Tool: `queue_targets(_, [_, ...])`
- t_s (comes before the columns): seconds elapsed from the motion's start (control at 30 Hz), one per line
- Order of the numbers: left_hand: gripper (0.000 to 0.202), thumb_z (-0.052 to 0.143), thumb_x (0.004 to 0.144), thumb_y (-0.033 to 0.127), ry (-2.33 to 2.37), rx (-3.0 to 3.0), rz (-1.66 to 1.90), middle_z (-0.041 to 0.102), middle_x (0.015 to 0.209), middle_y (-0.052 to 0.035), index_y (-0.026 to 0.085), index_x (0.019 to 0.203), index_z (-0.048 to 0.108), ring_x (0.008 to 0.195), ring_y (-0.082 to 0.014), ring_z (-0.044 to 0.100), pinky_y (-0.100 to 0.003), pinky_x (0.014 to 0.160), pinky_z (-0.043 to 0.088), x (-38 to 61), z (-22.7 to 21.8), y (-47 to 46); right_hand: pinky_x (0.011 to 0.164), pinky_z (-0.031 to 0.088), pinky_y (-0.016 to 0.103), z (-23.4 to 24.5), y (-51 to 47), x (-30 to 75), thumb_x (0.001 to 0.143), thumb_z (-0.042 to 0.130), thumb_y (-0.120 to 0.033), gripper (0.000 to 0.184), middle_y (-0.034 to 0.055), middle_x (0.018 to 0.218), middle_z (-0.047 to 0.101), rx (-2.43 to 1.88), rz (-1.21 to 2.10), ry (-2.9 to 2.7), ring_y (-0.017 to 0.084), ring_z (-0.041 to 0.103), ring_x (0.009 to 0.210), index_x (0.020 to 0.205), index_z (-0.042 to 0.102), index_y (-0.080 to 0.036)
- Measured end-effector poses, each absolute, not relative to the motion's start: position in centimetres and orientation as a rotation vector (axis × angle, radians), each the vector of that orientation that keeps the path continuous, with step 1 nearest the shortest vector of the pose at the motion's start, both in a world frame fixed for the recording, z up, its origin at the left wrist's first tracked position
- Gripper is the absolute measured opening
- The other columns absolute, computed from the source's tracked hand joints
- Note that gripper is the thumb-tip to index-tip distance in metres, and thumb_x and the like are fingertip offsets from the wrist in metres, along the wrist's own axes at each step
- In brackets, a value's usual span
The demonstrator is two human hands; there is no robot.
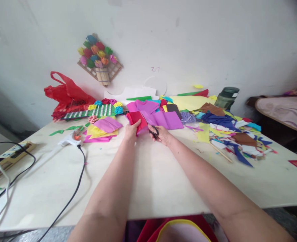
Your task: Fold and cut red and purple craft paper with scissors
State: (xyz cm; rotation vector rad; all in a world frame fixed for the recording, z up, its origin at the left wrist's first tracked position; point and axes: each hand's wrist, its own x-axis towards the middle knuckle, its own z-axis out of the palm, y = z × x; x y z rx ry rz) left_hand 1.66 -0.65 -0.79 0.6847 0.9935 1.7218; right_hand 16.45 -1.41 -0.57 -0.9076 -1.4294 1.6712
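Red, thin, folded paper sheet [132,117] lies in the head view under the thumb and in the fingers of the left hand [131,129], which pinches its near edge. Just to its right, the right hand [161,135] has its fingers around the loops of black-handled metal scissors [154,132], the blades pointing up and leftward toward the red sheet; whether they touch it I cannot tell. Behind both hands spread flat purple paper sheets [173,120].

The pale, smooth worktop [163,188] carries a white glue gun [70,139] with a black cord at left, a crumpled red plastic bag [73,95] farther back, and a heap of multicoloured paper scraps [246,139] at right. A dark green lidded bottle [226,97] stands behind the heap. On the plain whitish wall [201,40] hangs a diamond-shaped lattice with colourful paper flowers [96,50].
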Motion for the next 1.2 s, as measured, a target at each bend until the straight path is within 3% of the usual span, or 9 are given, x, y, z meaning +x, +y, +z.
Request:
queue_targets(0.13, [0.028, 0.076, 0.056, 0.018, 0.96, 0.7, 1.718, 0.069, 0.074, -0.0098, 0.009, 0.08, 0.065, 0.071, -0.0207, 0.066, -0.033, 0.073, 0.052, 1.7, -0.8, -0.7, 0.023, 0.019, 0.014, -0.3, -1.3, 16.6, 0.072, 0.059, -0.058, 0.045, -0.001, 0.048, 0.056, -0.887, 1.687, -1.498, 0.006, 0.048, 0.033, 0.063, 0.049, -0.015])
queue_targets(0.6, [0.031, 0.077, 0.056, 0.021, 0.961, 0.733, 1.71, 0.069, 0.077, -0.0112, 0.008, 0.082, 0.065, 0.072, -0.022, 0.066, -0.035, 0.075, 0.052, 1.9, -0.8, -0.9, 0.022, 0.02, 0.015, 0.3, -0.6, 16.5, 0.08, 0.051, -0.055, 0.044, 0.0001, 0.048, 0.056, -0.881, 1.742, -1.523, 0.007, 0.051, 0.035, 0.063, 0.049, -0.014])
queue_targets(1.2, [0.035, 0.078, 0.054, 0.022, 0.956, 0.743, 1.702, 0.069, 0.077, -0.0123, 0.008, 0.083, 0.064, 0.078, -0.0247, 0.066, -0.037, 0.077, 0.052, 1.8, -0.9, -0.7, 0.024, 0.017, 0.014, -0.4, -0.1, 15.9, 0.074, 0.058, -0.056, 0.041, -0.0026, 0.048, 0.054, -0.859, 1.727, -1.454, 0.006, 0.048, 0.035, 0.067, 0.048, -0.016])
